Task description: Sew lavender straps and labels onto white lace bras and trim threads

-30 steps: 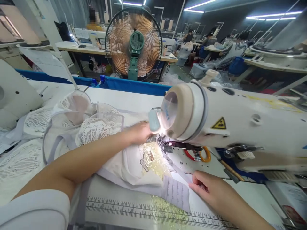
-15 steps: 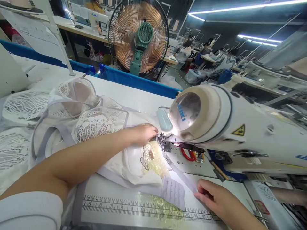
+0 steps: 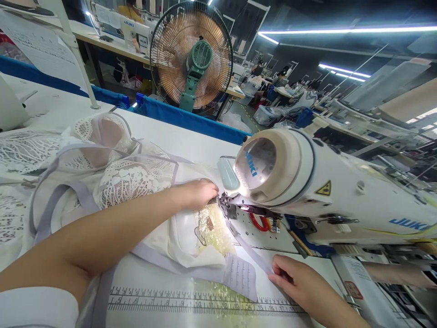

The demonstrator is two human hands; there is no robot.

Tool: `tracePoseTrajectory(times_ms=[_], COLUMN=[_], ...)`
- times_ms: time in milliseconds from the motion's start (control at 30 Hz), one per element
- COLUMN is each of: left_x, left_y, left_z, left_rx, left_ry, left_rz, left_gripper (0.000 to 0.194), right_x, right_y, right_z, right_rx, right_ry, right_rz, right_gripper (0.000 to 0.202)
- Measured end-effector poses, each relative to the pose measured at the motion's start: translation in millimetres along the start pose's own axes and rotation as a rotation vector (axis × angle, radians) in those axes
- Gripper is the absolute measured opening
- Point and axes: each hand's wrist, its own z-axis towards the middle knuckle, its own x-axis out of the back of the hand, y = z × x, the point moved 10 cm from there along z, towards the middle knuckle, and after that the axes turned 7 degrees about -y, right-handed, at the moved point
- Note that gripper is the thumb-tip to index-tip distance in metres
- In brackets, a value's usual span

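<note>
Bra of white fabric with lace cups and lilac edging (image 3: 164, 239) lies across the white bench (image 3: 194, 141), left of and in front of the cream industrial sewing machine (image 3: 334, 196). The left hand (image 3: 201, 191) is at the small metal presser-foot assembly (image 3: 223, 201), fingers bunched together on the work; whether they pinch or only press the fabric cannot be told. The right hand (image 3: 290, 275) pinches a narrow lilac fabric strip (image 3: 252, 249) between thumb and forefinger. The strip runs straight and diagonally from the presser-foot assembly to this grip.

Change over the last second: a gap has appeared between the right thumb and the lilac hook-and-eye panel (image 3: 241, 277); one second ago the two almost met. The panel rests at the bench edge of the printed black ruler scale (image 3: 205, 304). Judgement: the wider gap leaves the strip unobstructed and under light tension on the right-hand side. The left hand has kept its place at the presser-foot assembly, so the work there appears steadied.

The camera view has also tilted. A co-worker's bare forearm (image 3: 396, 273), absent one second ago, shows at the right, well apart from the strip. Yellowish transparent film (image 3: 218, 228) covers the bench below the presser-foot assembly.
</note>
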Motion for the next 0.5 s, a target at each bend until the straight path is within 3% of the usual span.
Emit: tracePoseTrajectory(times_ms=[133, 367, 500], left_x=[-0.6, -7.0, -2.1], left_y=[-1.1, -7.2, -12.7], left_z=[0.7, 2.9, 2.0], left_rx=[0.014, 0.063, 0.133], left_ry=[-0.007, -0.051, -0.042], left_rz=[0.013, -0.066, -0.129], left_gripper=[0.040, 0.031, 0.034], right_x=[2.8, 2.6, 5.9], right_y=[-2.6, -3.4, -2.3], right_z=[0.1, 0.0, -1.3], right_rx=[-0.007, 0.017, 0.009], right_ry=[0.009, 0.005, 0.011], right_rz=[-0.009, 0.022, 0.022], right_gripper=[0.020, 0.017, 0.017])
